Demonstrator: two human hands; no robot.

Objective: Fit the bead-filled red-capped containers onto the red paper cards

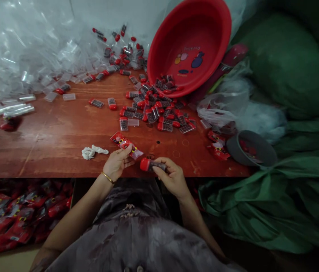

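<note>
Grey, mottled cloth of the wearer's garment (136, 241) fills the bottom edge, below the two hands. With thumb laid over bent fingers, the left hand (116, 164) pinches the near end of a shiny, flat, red printed packet (122, 142) at the front of the table; whether the packet touches the wood cannot be told. Just beside it, the right hand (173, 176) is closed, thumb against fingers, around the dark end of a red-capped clear container (149, 165), its cap pointing left. Beneath and beyond spreads a reddish-brown wooden tabletop (60, 147), with a crumpled white wad (89, 152) left of the packet. Farther back, a heap of red-capped clear containers with dark contents (159, 109) spills from a tilted round red plastic basin (189, 28). Transparent plastic sleeves (34, 49) bank up at the back left, against a pale wall (116, 13); green fabric (261, 211) bunches along the right.
</note>
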